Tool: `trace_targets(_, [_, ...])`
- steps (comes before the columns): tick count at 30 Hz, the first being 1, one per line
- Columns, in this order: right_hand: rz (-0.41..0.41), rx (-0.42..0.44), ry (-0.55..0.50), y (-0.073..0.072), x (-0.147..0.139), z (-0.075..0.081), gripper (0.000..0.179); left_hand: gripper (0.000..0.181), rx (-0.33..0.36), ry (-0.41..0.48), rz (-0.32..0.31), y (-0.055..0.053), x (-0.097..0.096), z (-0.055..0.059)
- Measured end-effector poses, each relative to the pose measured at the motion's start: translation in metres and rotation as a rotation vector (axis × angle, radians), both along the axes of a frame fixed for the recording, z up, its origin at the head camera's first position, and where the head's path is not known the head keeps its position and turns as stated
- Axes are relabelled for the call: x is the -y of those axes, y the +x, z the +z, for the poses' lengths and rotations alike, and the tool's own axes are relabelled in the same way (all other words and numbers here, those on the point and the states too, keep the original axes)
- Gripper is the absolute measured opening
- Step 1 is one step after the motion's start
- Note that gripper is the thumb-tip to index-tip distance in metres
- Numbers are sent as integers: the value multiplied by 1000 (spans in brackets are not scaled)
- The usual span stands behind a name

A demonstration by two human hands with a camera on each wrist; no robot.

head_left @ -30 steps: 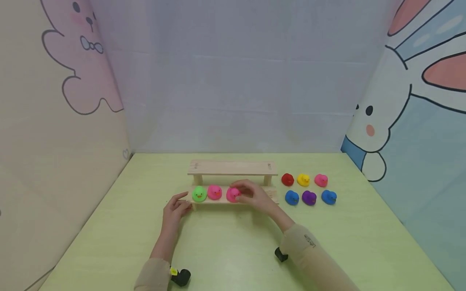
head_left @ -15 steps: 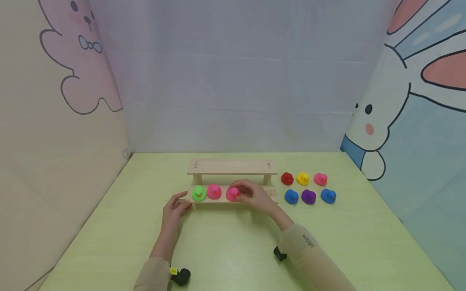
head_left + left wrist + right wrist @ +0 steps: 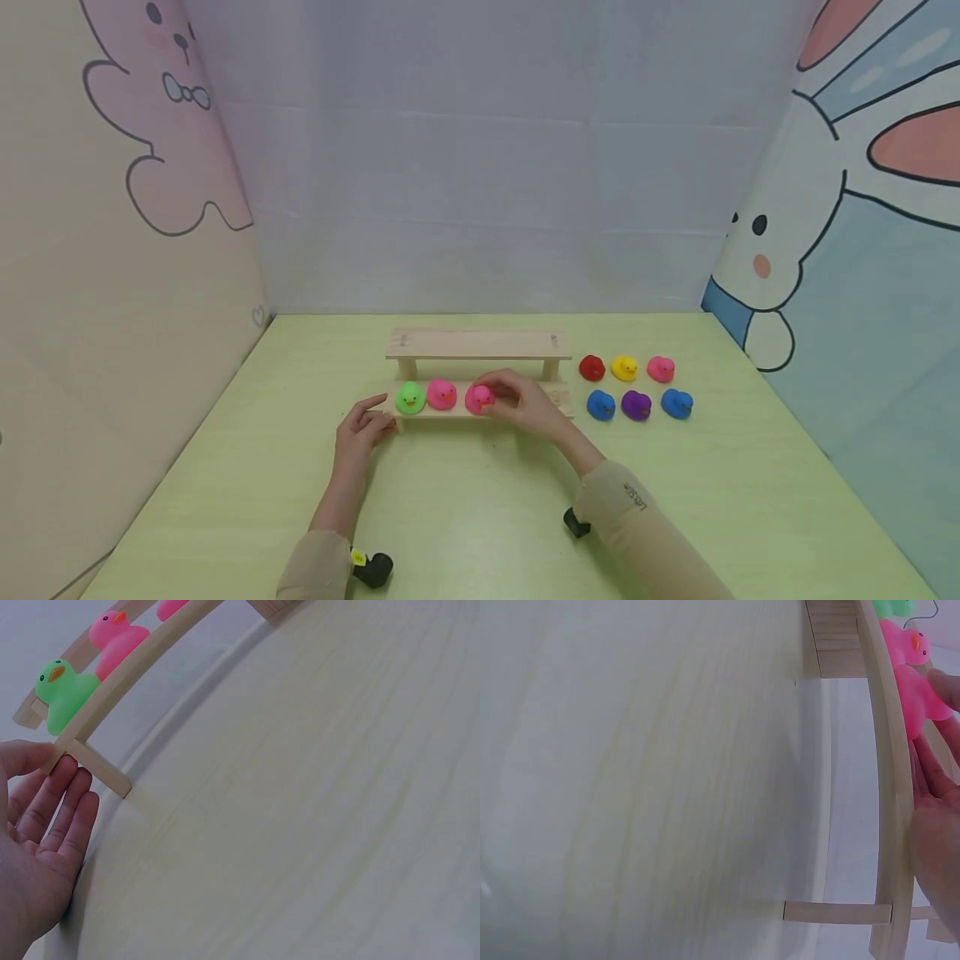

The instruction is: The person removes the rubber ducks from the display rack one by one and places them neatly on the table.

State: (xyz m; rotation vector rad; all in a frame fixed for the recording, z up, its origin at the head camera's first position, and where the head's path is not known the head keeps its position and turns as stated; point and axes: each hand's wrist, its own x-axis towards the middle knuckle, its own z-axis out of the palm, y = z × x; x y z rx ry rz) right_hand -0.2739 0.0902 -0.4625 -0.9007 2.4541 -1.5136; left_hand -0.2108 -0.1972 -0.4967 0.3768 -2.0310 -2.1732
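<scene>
My right hand [image 3: 525, 406] pinches a pink rubber duck [image 3: 477, 399] between thumb and fingers, down at the lower board of a two-step wooden stand [image 3: 557, 402]. Left of it on the same board sit another pink rubber duck [image 3: 442, 395] and a green rubber duck [image 3: 410, 399], a small gap parting the two pink ones. At the board's left end is my left hand [image 3: 363, 433]. In the left wrist view the thumb of this hand [image 3: 41, 832] lies over the board's end and the fingertips are beneath it. The right wrist view shows the pinched duck [image 3: 919, 701] partly behind my thumb.
Right of the stand, two rows of rubber ducks lie on the table [image 3: 465, 508]: red [image 3: 592, 368], yellow [image 3: 624, 368], pink [image 3: 661, 369], then blue [image 3: 601, 406], purple [image 3: 636, 406], blue [image 3: 677, 404]. The stand's upper board [image 3: 480, 343] rises behind the lower one.
</scene>
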Motion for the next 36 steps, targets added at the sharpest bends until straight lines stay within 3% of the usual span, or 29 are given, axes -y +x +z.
trace_targets(6, [-27,4,11,1,0,2,40,43,13,1,-8,-2,1,-2])
trace_targets(24, [-80,87,-93,3,0,0,39,43,21,-22,-14,0,-1,2])
trace_targets(36, [-116,109,-93,21,-22,7,37,42,23,-30,-5,-1,1,1])
